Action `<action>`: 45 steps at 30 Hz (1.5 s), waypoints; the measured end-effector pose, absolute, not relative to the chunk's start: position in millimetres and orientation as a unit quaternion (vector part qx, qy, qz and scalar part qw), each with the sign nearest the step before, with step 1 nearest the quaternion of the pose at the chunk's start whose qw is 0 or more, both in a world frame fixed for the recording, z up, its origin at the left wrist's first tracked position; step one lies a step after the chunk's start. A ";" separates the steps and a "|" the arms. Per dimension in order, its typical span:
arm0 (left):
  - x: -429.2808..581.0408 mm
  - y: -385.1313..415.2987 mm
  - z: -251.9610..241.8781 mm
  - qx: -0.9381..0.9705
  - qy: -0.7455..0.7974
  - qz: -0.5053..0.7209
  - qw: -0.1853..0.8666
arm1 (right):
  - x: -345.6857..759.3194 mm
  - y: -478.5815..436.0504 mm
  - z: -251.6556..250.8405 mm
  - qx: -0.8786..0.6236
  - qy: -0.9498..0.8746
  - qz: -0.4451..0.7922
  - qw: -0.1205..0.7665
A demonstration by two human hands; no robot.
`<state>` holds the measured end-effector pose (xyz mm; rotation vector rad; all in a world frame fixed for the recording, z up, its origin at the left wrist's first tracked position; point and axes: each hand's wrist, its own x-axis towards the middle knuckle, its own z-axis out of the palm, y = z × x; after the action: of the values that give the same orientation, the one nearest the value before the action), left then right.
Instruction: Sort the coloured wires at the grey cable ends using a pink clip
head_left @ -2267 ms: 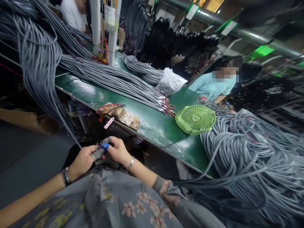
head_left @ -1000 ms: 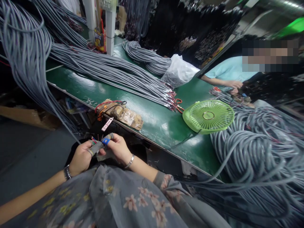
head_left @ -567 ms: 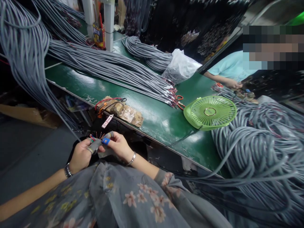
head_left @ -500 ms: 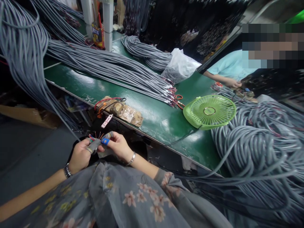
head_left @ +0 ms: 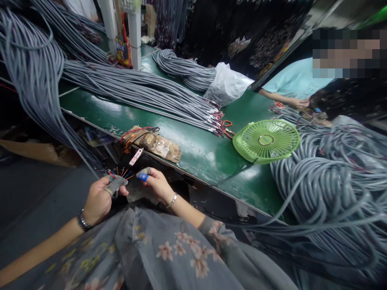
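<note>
My left hand (head_left: 98, 199) is closed on the end of a grey cable (head_left: 90, 167), with a grey cover on its thumb. Thin coloured wires (head_left: 123, 173), orange, red, green and blue among them, fan out from the cable end above the fingers. To their right is my right hand (head_left: 159, 187), its covered fingertips pinched together and a blue wrap on one digit. A small gap separates it from the wires. Whether anything is between those fingertips is hidden. Both hands are in front of the table edge, above my lap.
On the green table (head_left: 199, 155) lie a wooden block with wires (head_left: 161, 147), a long bundle of grey cables (head_left: 145, 90) and a green fan (head_left: 266, 141). Coiled cables (head_left: 326, 181) heap up at the right. Beyond the fan, a co-worker's hand (head_left: 299, 103) rests near more cables.
My right hand has moved right, away from the wire ends. The wires now stand spread apart above my left hand, which still grips the cable and has shifted slightly left.
</note>
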<state>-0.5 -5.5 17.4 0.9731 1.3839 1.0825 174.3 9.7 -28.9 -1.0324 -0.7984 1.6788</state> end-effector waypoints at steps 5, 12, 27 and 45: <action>-2.9 -2.9 38.7 0.405 0.563 0.446 0.566 | 181.0 19.5 -26.6 -0.422 -0.309 0.685 0.508; -4.4 8.8 53.3 0.393 0.535 0.385 0.641 | 167.6 50.1 -10.1 -0.427 -0.257 0.745 0.443; 1.8 29.7 45.6 0.339 0.507 0.312 0.728 | 155.0 55.1 -5.4 -0.407 -0.213 0.742 0.489; 1.3 24.4 42.6 0.353 0.513 0.300 0.723 | 155.6 51.8 11.5 -0.441 -0.167 0.761 0.446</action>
<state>1.3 24.4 42.6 0.7795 1.1317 0.6629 155.6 51.8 11.5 -1.0910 -0.4138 1.8842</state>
